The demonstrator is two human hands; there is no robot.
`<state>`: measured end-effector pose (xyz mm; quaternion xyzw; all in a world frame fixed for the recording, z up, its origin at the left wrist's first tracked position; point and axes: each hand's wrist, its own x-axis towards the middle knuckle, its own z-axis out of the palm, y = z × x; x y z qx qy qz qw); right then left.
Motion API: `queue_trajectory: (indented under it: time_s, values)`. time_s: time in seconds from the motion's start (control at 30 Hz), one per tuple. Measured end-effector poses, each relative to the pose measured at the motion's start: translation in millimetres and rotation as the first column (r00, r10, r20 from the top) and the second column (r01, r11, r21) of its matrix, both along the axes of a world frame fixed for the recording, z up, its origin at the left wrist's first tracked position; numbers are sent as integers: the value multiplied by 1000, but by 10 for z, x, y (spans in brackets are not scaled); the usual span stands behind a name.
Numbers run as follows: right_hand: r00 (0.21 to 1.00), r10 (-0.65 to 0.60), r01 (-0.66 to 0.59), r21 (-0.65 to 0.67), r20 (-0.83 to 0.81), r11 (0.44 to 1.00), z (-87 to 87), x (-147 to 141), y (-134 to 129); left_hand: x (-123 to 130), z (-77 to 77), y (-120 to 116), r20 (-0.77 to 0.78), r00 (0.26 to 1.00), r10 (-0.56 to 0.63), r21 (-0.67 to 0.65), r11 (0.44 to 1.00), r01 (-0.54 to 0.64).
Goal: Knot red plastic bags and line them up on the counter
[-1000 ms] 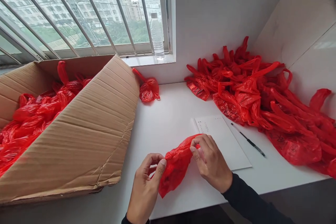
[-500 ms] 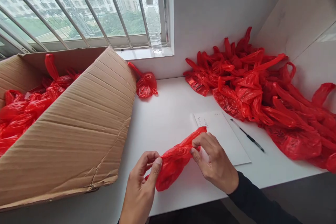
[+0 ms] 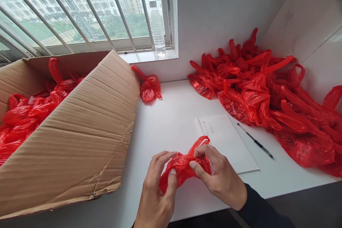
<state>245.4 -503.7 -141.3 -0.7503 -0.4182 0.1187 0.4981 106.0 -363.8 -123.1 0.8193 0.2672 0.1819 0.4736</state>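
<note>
A red plastic bag [image 3: 183,167] is held between my two hands, just above the front part of the white table. My left hand [image 3: 160,188] grips its left side, thumb in front and fingers behind the crumpled film. My right hand [image 3: 217,172] pinches the bag's gathered part between thumb and bent fingers. One handle loop sticks up beyond the right fingers. Part of the bag on the right is hidden behind that hand.
At the left stands a cardboard box [image 3: 80,131] with several knotted red bags [image 3: 29,114]. One tied bag [image 3: 150,88] sits beside it. A heap of red bags [image 3: 256,92] covers the right side, near a notepad [image 3: 229,146] and pen [image 3: 255,140]. A bottle [image 3: 157,30] stands on the sill.
My left hand has moved right, closer to my right hand, and takes more of the bag. The bag is now bunched shorter, and its handle loop stands more upright.
</note>
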Motion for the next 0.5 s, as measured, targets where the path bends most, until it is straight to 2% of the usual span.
queue_trajectory:
  time_s: [0.07, 0.13, 0.33, 0.5]
  values:
    - [1000, 6, -6, 27, -17, 1000, 5, -1, -3, 5, 67, -49, -28, 998, -58, 24, 998, 59]
    - [999, 15, -14, 43, -37, 999, 23, -5, -16, 17, 119, -105, -33, 998, -60, 0, 998, 60]
    - [994, 18, -9, 84, -109, 996, 87, -32, -81, 64, 160, -201, 22, 999, 23, -40, 999, -23]
    - [964, -29, 57, 97, -265, 994, 96, 9, -168, 50, 246, -155, -30, 984, 178, -208, 961, -181]
